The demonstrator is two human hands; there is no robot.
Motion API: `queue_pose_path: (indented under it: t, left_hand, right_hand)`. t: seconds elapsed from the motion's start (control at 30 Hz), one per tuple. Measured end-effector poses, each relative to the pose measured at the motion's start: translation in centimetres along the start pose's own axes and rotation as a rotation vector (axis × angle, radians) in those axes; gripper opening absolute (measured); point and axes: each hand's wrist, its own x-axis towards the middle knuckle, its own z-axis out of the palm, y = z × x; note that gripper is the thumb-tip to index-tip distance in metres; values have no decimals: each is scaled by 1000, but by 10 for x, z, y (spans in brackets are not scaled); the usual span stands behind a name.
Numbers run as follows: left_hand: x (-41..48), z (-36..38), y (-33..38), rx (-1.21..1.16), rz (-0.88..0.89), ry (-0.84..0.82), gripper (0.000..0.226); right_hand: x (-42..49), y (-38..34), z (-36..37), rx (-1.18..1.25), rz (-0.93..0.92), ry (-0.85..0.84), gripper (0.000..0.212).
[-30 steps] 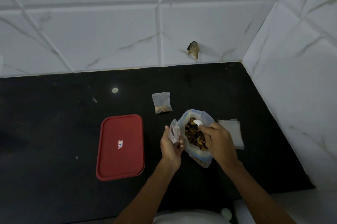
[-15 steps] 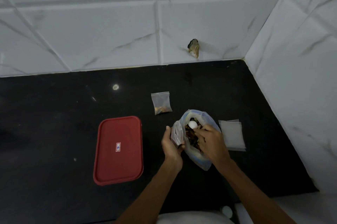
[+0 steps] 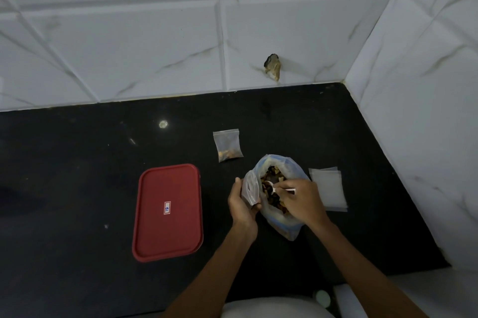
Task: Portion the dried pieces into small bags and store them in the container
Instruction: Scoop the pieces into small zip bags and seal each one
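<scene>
A large clear bag (image 3: 282,222) of brown dried pieces (image 3: 271,198) lies open on the black counter. My right hand (image 3: 300,201) pinches a small white spoon (image 3: 278,188) whose bowl rests among the pieces. My left hand (image 3: 241,203) holds a small empty zip bag (image 3: 250,188) upright beside the big bag's mouth. A filled small bag (image 3: 228,145) lies farther back on the counter. A container with a red lid (image 3: 168,211), closed, sits to the left.
A stack of empty small bags (image 3: 328,189) lies to the right of the big bag. White tiled walls (image 3: 413,110) close in the back and right side. A chipped hole (image 3: 272,66) marks the back wall. The black counter (image 3: 64,175) stretches left.
My right hand turned the spoon so it lies sideways in the pieces, handle pointing right. My left hand kept the small bag beside the big bag's mouth.
</scene>
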Motion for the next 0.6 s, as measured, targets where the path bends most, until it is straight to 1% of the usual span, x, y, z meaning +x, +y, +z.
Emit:
queue_pose_path:
  t: [0.1, 0.2, 0.27, 0.43, 0.6]
  left_hand:
    - [-1, -1, 1, 7, -13, 3, 50]
    - [-1, -4, 3, 0, -22, 8, 48]
    - [-1, -5, 5, -7, -26, 10, 47]
    - [-4, -5, 6, -7, -36, -4, 44]
    - [-5, -4, 8, -7, -32, -6, 41]
  right_hand:
    - [-2, -2, 0, 43, 93, -6, 16]
    - [-2, -5, -5, 165, 233, -12, 14]
    - [-4, -5, -10, 257, 298, 14, 13]
    - [-13, -1, -23, 447, 393, 71, 13]
    - [-24, -5, -38, 625, 450, 112, 15]
